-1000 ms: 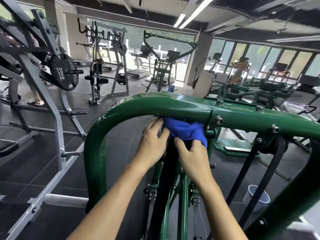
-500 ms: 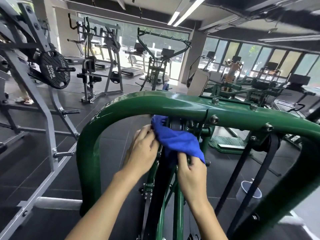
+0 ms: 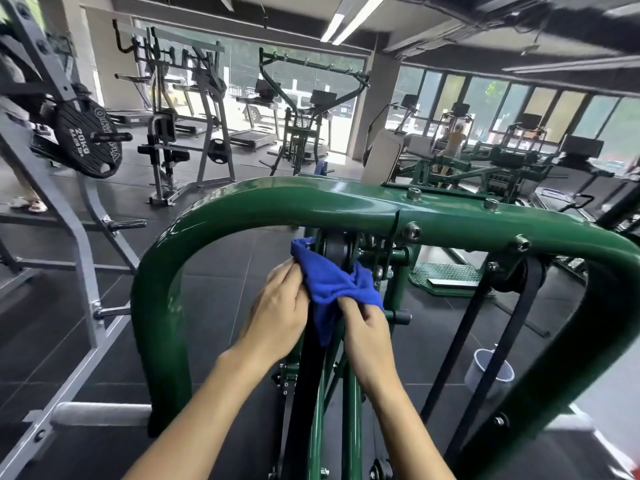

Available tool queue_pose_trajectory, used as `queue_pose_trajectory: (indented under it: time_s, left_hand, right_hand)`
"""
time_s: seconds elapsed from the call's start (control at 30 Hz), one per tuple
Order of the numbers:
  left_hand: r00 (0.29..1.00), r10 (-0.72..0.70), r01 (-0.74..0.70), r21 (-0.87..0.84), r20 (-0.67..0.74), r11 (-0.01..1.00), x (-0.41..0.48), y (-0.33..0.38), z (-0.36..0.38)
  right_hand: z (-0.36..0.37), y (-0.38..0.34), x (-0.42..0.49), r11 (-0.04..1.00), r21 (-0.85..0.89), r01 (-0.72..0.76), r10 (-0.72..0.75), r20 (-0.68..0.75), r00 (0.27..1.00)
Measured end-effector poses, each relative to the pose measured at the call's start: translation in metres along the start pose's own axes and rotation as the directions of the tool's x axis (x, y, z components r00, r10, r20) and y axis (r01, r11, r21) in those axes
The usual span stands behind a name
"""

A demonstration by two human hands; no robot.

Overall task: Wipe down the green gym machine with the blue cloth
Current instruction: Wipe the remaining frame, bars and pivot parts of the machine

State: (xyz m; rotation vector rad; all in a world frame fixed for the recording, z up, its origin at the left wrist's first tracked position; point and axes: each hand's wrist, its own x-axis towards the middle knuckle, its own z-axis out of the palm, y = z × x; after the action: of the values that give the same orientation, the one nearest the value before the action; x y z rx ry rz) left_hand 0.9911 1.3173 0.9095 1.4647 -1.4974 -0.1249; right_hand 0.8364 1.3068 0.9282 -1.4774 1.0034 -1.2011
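Setting: gym hall with a dark tiled floor, strip lights overhead and windows along the far wall.
Machine: the green machine filled the foreground; its thick curved top bar arched up from the lower left, across the middle and down towards the right edge.
Cloth: the blue cloth hung bunched just under the middle of the top bar, its upper corner touching the dark pulley.
Left hand: the left hand gripped the cloth's left edge, fingers curled round the fabric.
Right hand: the right hand pinched the cloth's lower right edge between thumb and fingers.
Handling: the cloth looked soft, light and limp, folding wherever unsupported; it would likely snag on bolts, springs and the pulley rim rather than slide freely.
Where to hold: as a judgement, gathering it into a pad in one palm would suit the smooth bar; two edge grips, as shown, would suit drawing it through the narrow gap round the pulley.
Machine surface: glossy paint, probably slick; rigid and fixed, needing no steadying.
Stage: apparently the fittings beneath the bar were being wiped; how much remained could not be told.
Surroundings: a pale bucket stood on the floor beyond the machine's right side; a grey rack with a black weight plate stood at the left.
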Motion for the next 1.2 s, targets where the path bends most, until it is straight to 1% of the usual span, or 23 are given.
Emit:
queue_pose_trajectory:
  time_s: [0.1,0.2,0.27,0.33,0.4,0.47,0.5,0.53,0.6,0.67,0.73,0.83,0.93,1.0,1.03,1.07,1.1,1.2]
  left_hand:
    - [0.993,0.113,-0.104,0.179,-0.038,0.978,-0.013,0.004,-0.006]
    - [0.967,0.23,-0.201,0.236,-0.106,0.951,-0.022,0.013,-0.009]
    - [0.947,0.294,-0.256,0.25,-0.13,0.934,-0.025,0.02,-0.008]
    - [0.924,0.35,-0.3,0.272,-0.158,0.914,-0.026,0.028,-0.006]
    - [0.898,0.399,-0.34,0.286,-0.183,0.896,-0.028,0.042,0.001]
    - [0.877,0.429,-0.362,0.293,-0.214,0.885,-0.032,0.061,0.015]
    - [0.871,0.429,-0.359,0.286,-0.239,0.889,-0.034,0.073,0.029]
    - [0.871,0.415,-0.342,0.284,-0.261,0.896,-0.036,0.079,0.036]
    - [0.887,0.382,-0.333,0.215,-0.258,0.918,-0.031,0.096,0.065]
    - [0.936,0.295,-0.286,0.076,-0.19,0.955,-0.02,0.108,0.095]
    - [0.978,0.162,-0.176,-0.105,-0.128,0.979,-0.004,0.114,0.122]
    - [0.995,0.042,-0.063,-0.239,-0.092,0.969,0.022,0.131,0.156]
    - [0.999,-0.045,0.036,-0.368,-0.018,0.929,0.043,0.151,0.186]
    - [0.995,-0.098,0.09,-0.492,0.01,0.866,0.049,0.166,0.201]
    - [0.993,-0.115,0.105,-0.547,0.017,0.83,0.05,0.174,0.209]
    - [0.993,-0.121,0.109,-0.568,0.017,0.816,0.048,0.182,0.216]
    - [0.993,-0.118,0.104,-0.555,0.01,0.825,0.046,0.189,0.223]
    - [0.998,-0.05,0.037,-0.378,-0.025,0.925,0.041,0.197,0.24]
  right_hand:
    - [-0.003,0.011,-0.005,0.995,0.081,0.06,-0.059,-0.013,0.998]
    - [-0.007,0.013,-0.005,0.976,0.179,0.125,-0.12,-0.039,0.992]
    - [-0.014,0.013,-0.004,0.967,0.235,0.097,-0.083,-0.072,0.994]
    - [-0.023,0.01,-0.004,0.948,0.317,0.038,-0.004,-0.108,0.994]
    - [-0.041,0.01,-0.002,0.92,0.391,0.023,0.049,-0.173,0.984]
    - [-0.06,0.009,-0.001,0.918,0.395,0.036,0.07,-0.25,0.966]
    - [-0.075,0.01,-0.002,0.929,0.367,0.058,0.054,-0.289,0.956]
    - [-0.08,0.008,-0.001,0.935,0.348,0.07,0.04,-0.299,0.953]
    - [-0.106,0.001,0.0,0.954,0.286,0.089,0.012,-0.335,0.942]
    - [-0.131,-0.004,0.002,0.975,0.206,0.086,0.0,-0.383,0.924]
    - [-0.155,-0.007,0.007,0.991,0.113,0.068,-0.015,-0.423,0.906]
    - [-0.183,-0.012,0.016,1.0,-0.01,0.03,-0.031,-0.502,0.864]
    - [-0.213,-0.019,0.025,0.99,-0.14,0.034,-0.108,-0.569,0.815]
    - [-0.228,-0.025,0.032,0.982,-0.182,0.055,-0.144,-0.523,0.84]
    - [-0.234,-0.025,0.039,0.983,-0.171,0.066,-0.142,-0.479,0.866]
    - [-0.239,-0.028,0.045,0.986,-0.153,0.064,-0.125,-0.438,0.89]
    - [-0.243,-0.029,0.052,0.989,-0.142,0.049,-0.103,-0.404,0.909]
    - [-0.246,-0.035,0.069,0.993,-0.101,0.054,-0.08,-0.28,0.957]
